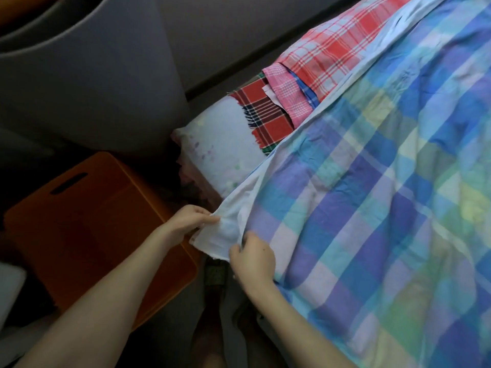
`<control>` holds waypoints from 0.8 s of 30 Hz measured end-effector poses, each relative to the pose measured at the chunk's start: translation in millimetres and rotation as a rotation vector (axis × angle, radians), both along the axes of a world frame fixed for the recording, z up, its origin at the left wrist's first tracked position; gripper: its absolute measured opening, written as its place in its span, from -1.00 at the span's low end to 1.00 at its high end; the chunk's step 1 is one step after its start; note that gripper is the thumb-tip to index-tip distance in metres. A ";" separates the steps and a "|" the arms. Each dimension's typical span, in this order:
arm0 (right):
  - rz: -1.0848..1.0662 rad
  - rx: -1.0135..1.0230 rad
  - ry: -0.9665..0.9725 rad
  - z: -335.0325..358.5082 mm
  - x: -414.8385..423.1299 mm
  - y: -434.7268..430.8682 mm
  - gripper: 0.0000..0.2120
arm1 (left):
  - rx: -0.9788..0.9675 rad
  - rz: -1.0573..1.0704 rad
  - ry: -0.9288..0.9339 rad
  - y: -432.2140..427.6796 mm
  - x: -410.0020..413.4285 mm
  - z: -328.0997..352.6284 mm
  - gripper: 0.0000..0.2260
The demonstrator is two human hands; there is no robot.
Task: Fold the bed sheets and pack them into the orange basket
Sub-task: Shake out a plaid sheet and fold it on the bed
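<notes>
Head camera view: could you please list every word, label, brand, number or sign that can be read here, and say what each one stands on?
No text can be read in this view.
The blue checked sheet, the red and white checked cloth, the pillow and the orange basket show only patterns or plain surfaces.
The greenish patch on the floor is too dark and blurred to tell.

Light: dim, brightest on checked sheet point(372, 208) right of the fingers point(206, 218). Deep shadow left of them. Edges bent, soft.
</notes>
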State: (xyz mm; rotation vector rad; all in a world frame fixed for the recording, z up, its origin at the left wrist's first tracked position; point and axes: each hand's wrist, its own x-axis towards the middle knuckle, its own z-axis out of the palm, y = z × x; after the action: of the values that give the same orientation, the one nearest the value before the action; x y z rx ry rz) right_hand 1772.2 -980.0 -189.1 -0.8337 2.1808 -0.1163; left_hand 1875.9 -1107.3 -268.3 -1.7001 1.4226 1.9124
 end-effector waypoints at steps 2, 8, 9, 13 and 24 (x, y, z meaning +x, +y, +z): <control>0.016 -0.080 -0.107 16.1 21.6 -9.9 -0.94 | 0.052 -0.018 0.040 -3.2 6.3 0.9 -0.85; -0.096 0.084 -0.178 -9.8 32.3 -52.3 -0.71 | -0.114 -0.042 -0.040 -5.9 0.3 -7.2 -0.94; -0.136 0.087 -0.207 -15.2 33.3 -56.7 -0.70 | -0.129 -0.048 -0.046 -8.3 -1.7 -11.4 -0.95; -0.245 0.049 -0.276 -20.4 37.9 -63.5 -0.63 | -0.112 0.009 -0.012 -13.5 -7.7 -27.0 -0.87; -0.297 0.000 -0.262 -40.9 24.8 -41.3 -0.79 | 0.054 -0.081 0.117 -17.5 -15.3 -34.8 -0.90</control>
State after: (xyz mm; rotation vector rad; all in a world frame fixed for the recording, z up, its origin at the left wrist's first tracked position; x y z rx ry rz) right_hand 1796.9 -1021.3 -230.0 -0.4596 2.0404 -0.3538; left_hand 1860.6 -1124.8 -303.1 -1.5060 1.4434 2.0159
